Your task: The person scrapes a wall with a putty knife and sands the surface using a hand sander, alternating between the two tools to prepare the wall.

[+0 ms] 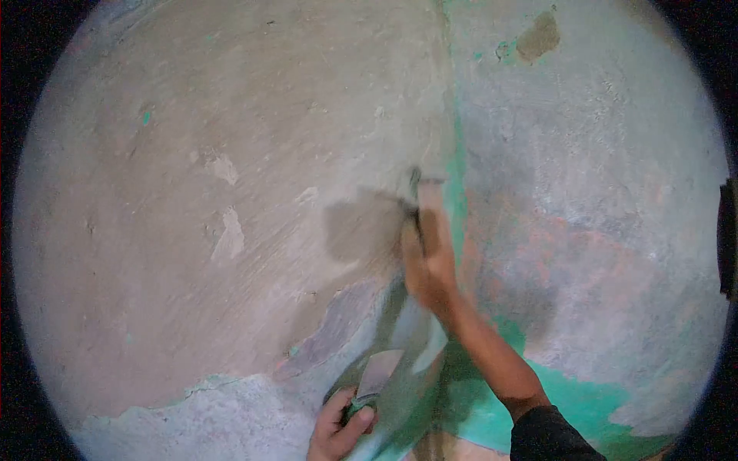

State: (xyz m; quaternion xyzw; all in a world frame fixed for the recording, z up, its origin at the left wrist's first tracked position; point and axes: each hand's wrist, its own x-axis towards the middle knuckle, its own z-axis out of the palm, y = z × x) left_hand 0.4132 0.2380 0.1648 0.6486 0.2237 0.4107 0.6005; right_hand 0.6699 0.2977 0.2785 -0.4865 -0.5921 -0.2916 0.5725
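Observation:
My right hand [427, 265] is raised near the wall's corner line, fingers closed around a putty knife [430, 195]. Its blade points up and its edge is close to or against the plaster; motion blur hides which. Lower down, my left hand [340, 432] grips a second putty knife [380, 372], blade upward, with the thumb across the lower part near the handle. That blade appears slightly apart from the wall. The wall [254, 169] before me has a grey-beige, streaked surface with several chipped patches.
A strip of green paint [459, 177] runs down the corner. Bare green paint [569, 403] shows at lower right, below grey plaster [584, 154]. A rough-edged white patch [207, 419] lies at lower left. A dark object [726, 238] stands at the right edge.

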